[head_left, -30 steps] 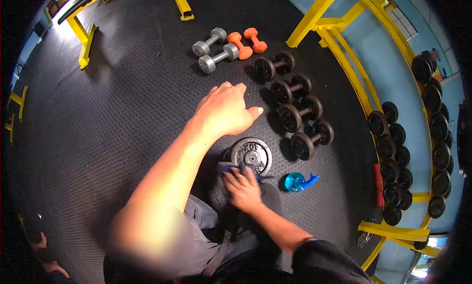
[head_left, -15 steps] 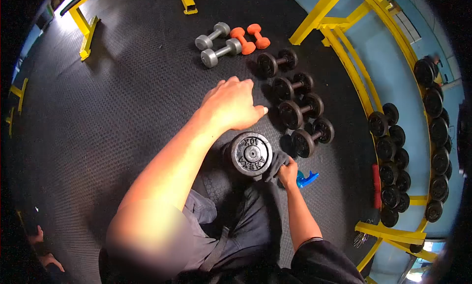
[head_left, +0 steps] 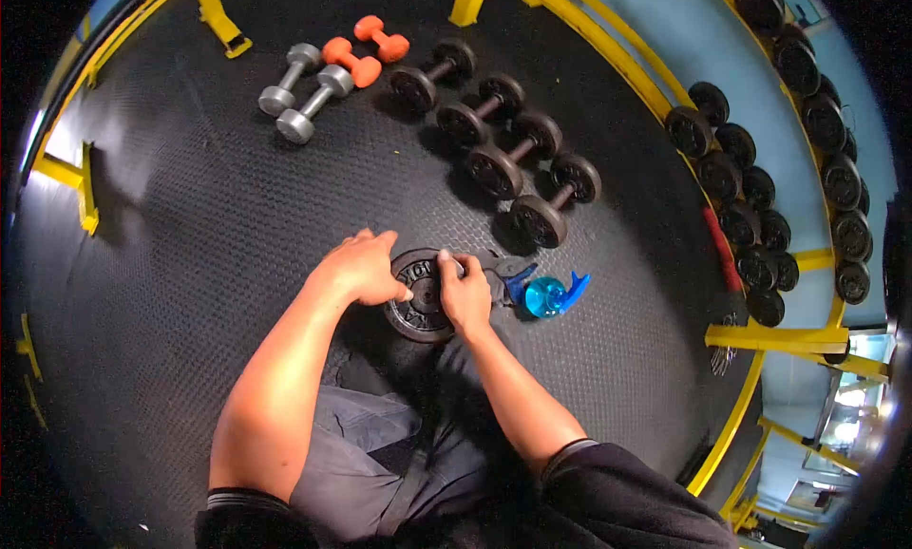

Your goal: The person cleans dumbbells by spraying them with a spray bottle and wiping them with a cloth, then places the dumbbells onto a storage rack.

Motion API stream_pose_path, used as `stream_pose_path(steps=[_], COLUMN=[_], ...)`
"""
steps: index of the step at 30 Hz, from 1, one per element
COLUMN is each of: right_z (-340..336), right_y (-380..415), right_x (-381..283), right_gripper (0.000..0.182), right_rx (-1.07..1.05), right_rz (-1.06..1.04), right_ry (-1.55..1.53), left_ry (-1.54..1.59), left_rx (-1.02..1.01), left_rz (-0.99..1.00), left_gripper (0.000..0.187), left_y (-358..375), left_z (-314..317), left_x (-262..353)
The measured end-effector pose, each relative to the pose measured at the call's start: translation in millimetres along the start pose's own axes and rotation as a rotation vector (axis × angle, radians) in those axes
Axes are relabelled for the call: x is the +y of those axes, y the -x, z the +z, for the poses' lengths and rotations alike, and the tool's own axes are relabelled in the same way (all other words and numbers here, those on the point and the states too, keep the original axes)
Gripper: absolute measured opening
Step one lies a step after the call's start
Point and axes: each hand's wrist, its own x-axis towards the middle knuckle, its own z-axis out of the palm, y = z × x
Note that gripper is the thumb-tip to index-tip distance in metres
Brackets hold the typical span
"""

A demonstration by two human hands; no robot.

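Note:
A black dumbbell (head_left: pixel 415 321) stands on end between my legs, its round weight plate with raised lettering facing up. My left hand (head_left: pixel 358 269) is at the plate's left side, fingers apart and thumb over its face. On the plate's right side, my right hand (head_left: pixel 467 297) grips the rim with bent fingers. A dark cloth (head_left: pixel 506 267) lies just beyond the right hand, partly hidden by it. Beside the cloth is a blue bottle (head_left: pixel 544 297) with a blue spray-type top.
Several black dumbbells (head_left: pixel 540 222) lie in a row ahead on the black rubber floor (head_left: pixel 218 198). Grey dumbbells (head_left: pixel 314 104) and orange dumbbells (head_left: pixel 382 40) lie farther off. A yellow rack (head_left: pixel 779 338) with more dumbbells stands at the right.
My right hand has left the dark cloth and moved onto the plate. My left hand has come down from above to the plate's left side. The view has shifted.

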Motion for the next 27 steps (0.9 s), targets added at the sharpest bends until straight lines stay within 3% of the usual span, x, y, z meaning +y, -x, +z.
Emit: stream_pose_path(steps=[4,7,8,10,11,12,14,16,18,21,22,24,26,27], right_z=[4,5,6,11,12,13,14,12,11,9,9,2,-15,-19], right_y=[-7,-9,-9,-9,-10,-9,-10,-9,-9,-8,-10,-17,-20,-16], right_x=[4,1,-1,6,8,11,12,8,6,3,2,-1,-19,-16], right_gripper=[0.045,0.046,0.046,0.044,0.043,0.042,0.041,0.044,0.046,0.051,0.052,0.054,0.062,0.061], right_rx=[-0.051,-0.040,-0.030,0.009,-0.008,-0.019,-0.022,-0.033,-0.048,-0.064,-0.061,-0.155,-0.227,-0.221], right_rz=[0.036,0.076,0.066,0.034,0.051,0.068,0.044,0.071,0.078,0.121,0.158,0.327,0.522,0.522], right_ry=[-0.081,0.019,0.059,0.091,0.062,0.032,0.052,0.081,0.101,0.079,0.040,-0.040,-0.435,-0.386], left_ry=[0.126,0.838,1.050,1.120,1.084,0.911,1.164,1.026,1.008,0.620,0.757,1.086,0.962,0.850], left_rx=[-0.147,-0.162,-0.288,-0.273,-0.141,-0.108,-0.049,0.004,-0.056,-0.219,-0.260,-0.633,-0.446,-0.380], left_rz=[-0.027,-0.050,-0.058,-0.182,-0.135,-0.197,-0.145,-0.141,-0.151,-0.109,-0.097,-0.237,-0.306,-0.366], left_gripper=[0.095,0.074,0.068,0.074,0.073,0.075,0.078,0.082,0.086,0.087,0.081,0.073,0.067,0.068], left_y=[-31,-49,-41,-45,-46,-37,-44,-45,-52,-66,-76,-80,-62,-58], left_z=[24,80,56,92,114,80,120,114,102,46,68,50,33,55], left_x=[-24,-55,-42,-58,-65,-46,-60,-56,-52,-29,-41,-34,-12,-20])
